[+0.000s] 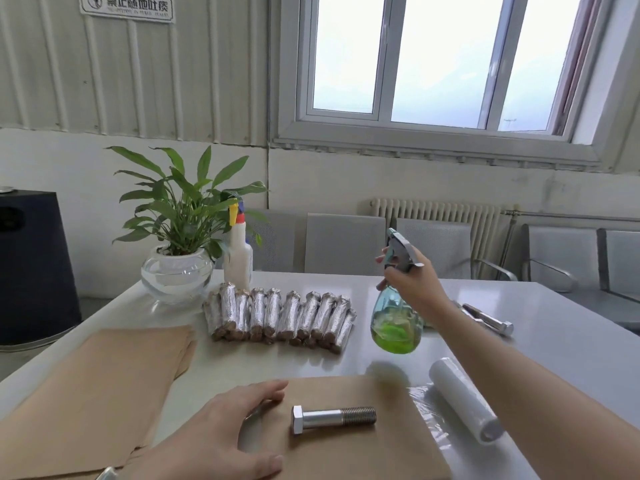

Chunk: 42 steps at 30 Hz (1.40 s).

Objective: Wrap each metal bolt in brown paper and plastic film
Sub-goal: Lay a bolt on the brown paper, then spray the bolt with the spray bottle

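**Inspector:** State of the hands, please.

**Assistant:** The right hand is held above the middle of the surface, its fingers curled round the neck and trigger of a green-tinted spray bottle that is off the surface. The left hand lies flat, fingers straight, pressing the left edge of a brown paper sheet at the near edge.

**Inspector:** And the work piece?

**Assistant:** One bare metal bolt lies on that sheet, head to the left, untouched by either hand. The plastic film roll rests just beside the sheet toward the right, a loose tail spread under it.

**Inspector:** Risks?

**Assistant:** In my judgement: overspray could wet the paper and weaken it at the fold; the round bolt may roll if the sheet is tugged; the bottle could knock the wrapped bolts stacked toward the far edge when set down. The loose film may cling to itself.

**Inspector:** Any legible writing?

**Assistant:** A wall sign reads "禁止随地吐痰"; its smaller line is unreadable. No brand visible on either bottle, including the white sprayer.
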Motion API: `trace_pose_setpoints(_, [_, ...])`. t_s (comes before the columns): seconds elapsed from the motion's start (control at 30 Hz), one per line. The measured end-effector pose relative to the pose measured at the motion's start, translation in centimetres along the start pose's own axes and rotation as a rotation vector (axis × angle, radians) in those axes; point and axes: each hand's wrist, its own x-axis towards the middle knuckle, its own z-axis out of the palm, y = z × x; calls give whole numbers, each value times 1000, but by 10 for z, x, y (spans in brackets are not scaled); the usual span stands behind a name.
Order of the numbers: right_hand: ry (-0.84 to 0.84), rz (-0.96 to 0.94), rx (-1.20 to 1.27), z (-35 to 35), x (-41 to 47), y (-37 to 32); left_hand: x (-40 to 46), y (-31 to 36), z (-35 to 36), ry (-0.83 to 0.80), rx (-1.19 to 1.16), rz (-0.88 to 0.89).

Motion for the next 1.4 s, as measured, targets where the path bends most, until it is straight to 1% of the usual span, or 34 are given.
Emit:
trace_pose_setpoints(0.07, [-54, -61, 16, -6, -10, -34, 0, -1, 1, -1, 19, -5])
trace_pose_setpoints(0.1, [-125, -74, -7, -9, -17, -50, 0, -2, 1, 0, 25, -8])
trace_pose_setpoints(0.17, [-308, -46, -137, -15, -35, -76, 0, -2, 2, -1, 27, -14])
trace_pose_setpoints(0.23, [-471, 72, -271, -15, -56, -86, 0, -1, 1, -7, 29, -12])
trace_pose_setpoints(0.3, [-639, 233, -407, -13, -75, -82, -1, 1, 1, -10, 22, -7])
trace_pose_setpoints(0.37, [-811, 347, -526, -11, -93, -74, -3, 3, 2, -17, 9, -11])
trace_pose_setpoints(0.4, [-875, 382, -560, -11, -101, -70, -4, 4, 2, -20, 5, -16])
trace_pose_setpoints(0.47, [-946, 425, -583, -10, -113, -66, -5, 5, 2, -26, 7, -23])
trace_pose_setpoints(0.63, [-976, 471, -651, -1, -121, -64, -6, 5, 1, -24, 38, -27])
trace_pose_setpoints(0.87, [-1048, 506, -623, 5, -119, -70, -7, 4, 1, -31, 41, -35])
trace_pose_setpoints(1.1, [-931, 526, -676, -17, -118, -58, -7, 2, 2, -33, 27, -34])
trace_pose_setpoints(1.3, [-964, 593, -635, -20, -119, -51, -7, 4, 2, -30, 11, -33])
trace_pose_setpoints(1.4, [-951, 586, -545, -27, -111, -53, -7, 4, 1, -29, 4, -27])
